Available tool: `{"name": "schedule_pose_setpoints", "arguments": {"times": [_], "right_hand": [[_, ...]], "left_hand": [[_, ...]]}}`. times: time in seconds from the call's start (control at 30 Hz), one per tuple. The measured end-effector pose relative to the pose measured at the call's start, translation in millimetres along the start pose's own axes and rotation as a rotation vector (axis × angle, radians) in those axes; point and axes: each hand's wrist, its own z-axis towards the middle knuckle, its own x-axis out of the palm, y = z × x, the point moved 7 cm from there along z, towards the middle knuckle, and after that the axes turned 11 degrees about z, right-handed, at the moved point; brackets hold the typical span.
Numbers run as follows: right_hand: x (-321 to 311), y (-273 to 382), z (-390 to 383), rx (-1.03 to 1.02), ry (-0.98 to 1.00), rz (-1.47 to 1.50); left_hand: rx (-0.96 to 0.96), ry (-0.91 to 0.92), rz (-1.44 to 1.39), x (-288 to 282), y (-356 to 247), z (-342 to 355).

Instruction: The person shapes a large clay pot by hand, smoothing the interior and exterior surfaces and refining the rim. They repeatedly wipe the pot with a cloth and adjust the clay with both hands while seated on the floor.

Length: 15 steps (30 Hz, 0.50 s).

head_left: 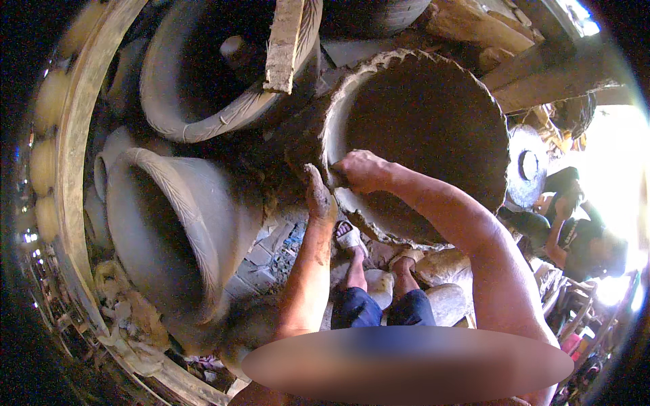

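A large unfinished clay pot (426,115) with a ragged, scalloped rim sits at the centre right, its mouth facing me. My left hand (318,189), smeared with clay, is upright against the outer left side of this pot, fingers stretched out flat. Opposite it, my right hand (355,169) is at the inner left wall near the rim, fingers curled; whatever is inside them is hidden.
Clay jars with patterned rims stand upper left (183,128) and lower left (189,243), a plank (281,47) over the upper one. A timber beam (555,74), a pale disc (525,162) and another person (586,240) are at the right. My sandalled feet are below.
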Motion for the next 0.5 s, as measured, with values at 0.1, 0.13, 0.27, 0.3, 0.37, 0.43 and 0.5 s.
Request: {"name": "schedule_pose_setpoints", "arguments": {"times": [0.1,0.13,0.27,0.3,0.37,0.43,0.5], "right_hand": [[18,20,0,-0.077,0.308,-0.066],[16,22,-2,-0.063,0.287,-0.050],[14,16,-23,-0.010,0.258,0.366],[19,4,-28,0.115,0.278,0.543],[20,-12,-33,0.221,0.213,0.749],[10,-17,-28,0.098,0.052,0.531],[12,-20,-20,0.095,0.060,0.239]], "left_hand": [[-0.244,0.025,-0.223,-10,33,17],[-0.251,-0.001,-0.183,-16,35,20],[-0.179,-0.034,-0.022,-9,18,32],[0.066,-0.187,0.140,-14,-6,28],[0.176,-0.318,0.190,-15,-30,14],[-0.001,-0.090,-0.085,3,-25,0],[-0.061,-0.015,-0.005,11,-23,-13]]}}
